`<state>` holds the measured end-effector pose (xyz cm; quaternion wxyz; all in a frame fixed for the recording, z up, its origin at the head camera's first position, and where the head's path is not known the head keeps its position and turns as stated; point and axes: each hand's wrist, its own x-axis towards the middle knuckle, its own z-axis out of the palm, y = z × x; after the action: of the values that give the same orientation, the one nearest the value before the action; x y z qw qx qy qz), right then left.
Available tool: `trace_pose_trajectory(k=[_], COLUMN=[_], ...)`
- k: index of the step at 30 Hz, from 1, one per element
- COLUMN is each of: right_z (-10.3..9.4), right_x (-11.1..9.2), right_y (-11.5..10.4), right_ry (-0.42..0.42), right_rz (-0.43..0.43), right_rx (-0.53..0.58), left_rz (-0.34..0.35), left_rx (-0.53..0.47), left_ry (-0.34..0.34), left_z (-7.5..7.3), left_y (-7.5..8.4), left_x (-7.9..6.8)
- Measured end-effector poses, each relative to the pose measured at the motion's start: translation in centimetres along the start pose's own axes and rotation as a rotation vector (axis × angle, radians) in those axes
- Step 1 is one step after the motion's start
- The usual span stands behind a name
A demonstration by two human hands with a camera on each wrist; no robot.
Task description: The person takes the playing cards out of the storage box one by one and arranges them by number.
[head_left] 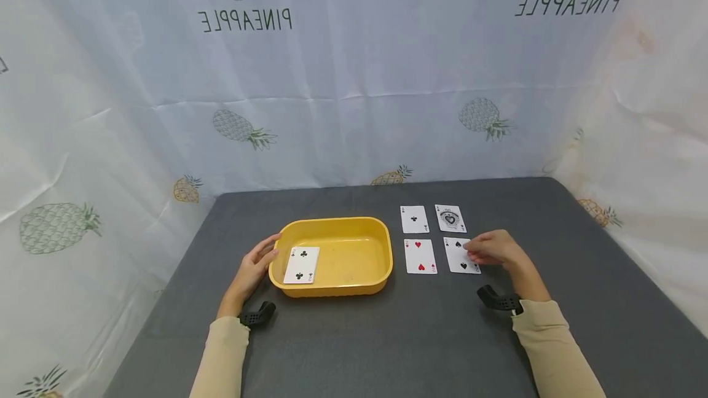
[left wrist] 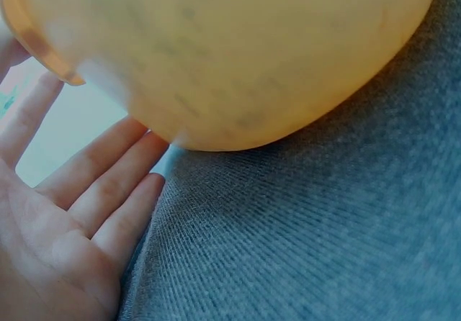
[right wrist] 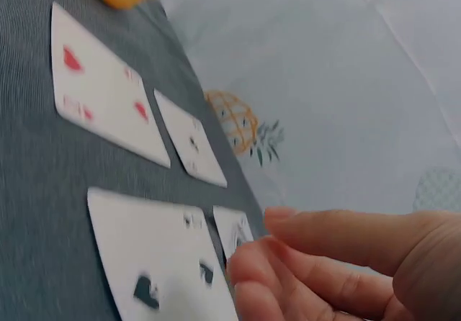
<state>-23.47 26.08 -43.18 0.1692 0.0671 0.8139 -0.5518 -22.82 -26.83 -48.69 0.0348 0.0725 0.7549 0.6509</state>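
My left hand [head_left: 255, 268] rests at the left end of a yellow tray [head_left: 332, 290]; in the left wrist view its straight fingers [left wrist: 108, 188] touch the outer wall. Inside the tray, at its left, lies a two of clubs [head_left: 301, 257]; whether others lie beneath it I cannot tell. My right hand [head_left: 494, 247] is over the right edge of a two of spades [head_left: 456, 257], its fingers loosely bent and thumb close to them. The right wrist view shows nothing between them. Beside that card is a two of hearts [head_left: 420, 257]; behind lie an ace of clubs [head_left: 413, 220] and an ornate ace of spades [head_left: 450, 218].
The cards lie face up in two rows right of the tray, on a dark grey cloth-covered table [head_left: 376, 349]. A white pineapple-print curtain [head_left: 354, 78] stands behind the table and along both sides. Each wrist wears a black band [head_left: 499, 300].
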Motion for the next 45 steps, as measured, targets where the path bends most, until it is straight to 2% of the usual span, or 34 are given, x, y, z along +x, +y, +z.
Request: trace_pose_trajectory(k=[7,16,32,45], right_z=[2.3,6.9,14.3,19.3], right_x=[0.0,-0.2,-0.3,0.2], right_y=[-2.4,-5.4,-9.1,-10.3], right_ry=[-0.121,-0.220,-0.373,-0.387], right_rz=[-0.098,-0.169,-0.211,-0.158], right_rx=[0.003,-0.018,0.033,0.085], left_rz=[-0.009,0.007,0.012,0.009], left_rx=[0.002,-0.004,-0.010,-0.007], left_ry=[0.006,-0.001,-0.001,0.001], left_z=[0.1,0.1,0.2,0.2], left_y=[0.0,-0.1,-0.1,0.0], left_x=[0.0,0.1,0.0,-0.1])
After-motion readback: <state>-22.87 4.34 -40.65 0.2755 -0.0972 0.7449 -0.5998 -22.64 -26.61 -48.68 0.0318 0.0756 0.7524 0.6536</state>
